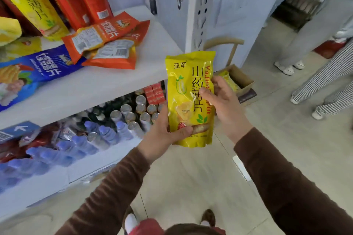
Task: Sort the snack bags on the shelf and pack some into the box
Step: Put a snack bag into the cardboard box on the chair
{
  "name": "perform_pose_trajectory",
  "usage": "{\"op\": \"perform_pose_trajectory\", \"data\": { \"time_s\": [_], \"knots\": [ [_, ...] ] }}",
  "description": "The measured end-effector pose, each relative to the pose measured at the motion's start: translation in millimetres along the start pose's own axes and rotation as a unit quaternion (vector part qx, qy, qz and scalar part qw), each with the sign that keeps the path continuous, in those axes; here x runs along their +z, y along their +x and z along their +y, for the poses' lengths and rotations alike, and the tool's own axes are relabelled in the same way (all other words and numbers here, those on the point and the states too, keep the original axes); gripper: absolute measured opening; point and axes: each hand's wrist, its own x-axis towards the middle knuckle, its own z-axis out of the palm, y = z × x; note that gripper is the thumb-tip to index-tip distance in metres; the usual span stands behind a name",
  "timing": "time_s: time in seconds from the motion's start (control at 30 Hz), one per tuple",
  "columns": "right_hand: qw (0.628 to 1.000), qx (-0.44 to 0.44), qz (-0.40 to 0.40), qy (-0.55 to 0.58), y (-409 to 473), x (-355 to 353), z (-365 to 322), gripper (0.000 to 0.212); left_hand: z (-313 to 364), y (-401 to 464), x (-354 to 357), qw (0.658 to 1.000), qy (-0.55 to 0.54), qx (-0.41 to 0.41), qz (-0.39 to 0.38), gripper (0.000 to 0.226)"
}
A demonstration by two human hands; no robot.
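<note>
Both my left hand (168,129) and right hand (221,99) pinch the yellow bag (188,89); I'd carry it upright to the box (242,79) beyond it.

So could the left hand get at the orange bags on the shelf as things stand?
Probably not yet: the left hand grips the yellow bag along with the right hand. The orange bags lie uncovered on the shelf.

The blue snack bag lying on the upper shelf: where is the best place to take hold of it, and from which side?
Probably pinch the blue snack bag at its right end seam, coming from the aisle side. It lies flat on the shelf, that end points toward the open shelf area, though the orange bags partly overlap it there.
</note>
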Motion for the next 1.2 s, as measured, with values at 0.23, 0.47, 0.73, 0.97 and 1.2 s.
{"op": "perform_pose_trajectory", "data": {
  "time_s": [0.23, 0.47, 0.73, 0.97, 1.2],
  "knots": [
    [0.998, 0.066, 0.017, -0.001, 51, -107, 24, 0.033, -44, 71, 75, 0.996, -0.025, -0.083, 0.034, 0.052],
    [0.991, 0.130, 0.033, -0.020, 135, -171, 59, 0.027, -85, 168, 106, 0.990, -0.021, -0.126, 0.056, 0.039],
    [0.982, 0.177, 0.051, -0.039, 238, -244, 72, 0.012, -124, 294, 139, 0.987, 0.005, -0.155, 0.041, 0.044],
    [0.969, 0.226, 0.011, -0.095, 356, -318, 103, 0.005, -157, 413, 179, 0.976, 0.029, -0.197, 0.085, 0.041],
    [0.959, 0.222, -0.049, -0.168, 487, -376, 145, 0.010, -204, 517, 217, 0.953, 0.055, -0.251, 0.160, 0.050]
  ]
}}
